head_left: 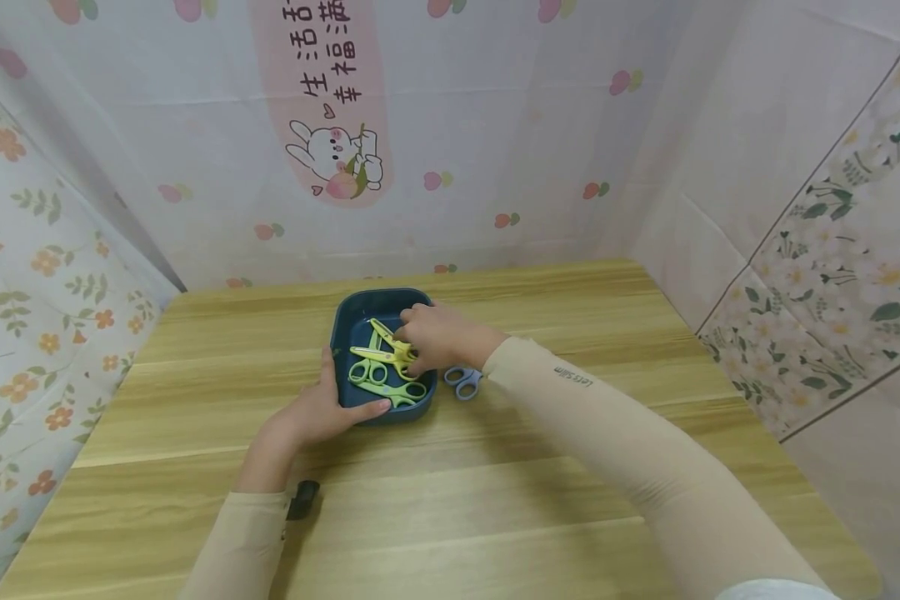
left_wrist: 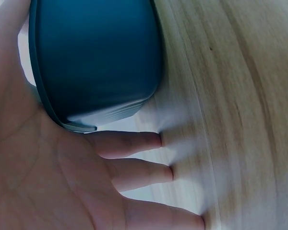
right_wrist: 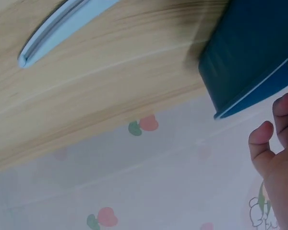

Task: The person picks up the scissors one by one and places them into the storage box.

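Fruit-print backdrop up behind, wood-grain desk underneath, and your blue bin standing on it, so I'll place everything off that bin. Looks to me like you're most of the way through loading it: green scissors lie inside toward the near end, and yellow scissors sit farther back in it, partly under your right hand. Those right fingers are bent over the bin's right side; can't tell whether they're pinching the yellow handles or have let go. Your left hand cups the bin's near-left corner, thumb on the near rim, the others stretched and spread wide. What's left, I'd guess, is the blue scissors, lying on the desk just right of the bin, partly hidden by your arm. Can't spot any other loose pairs.
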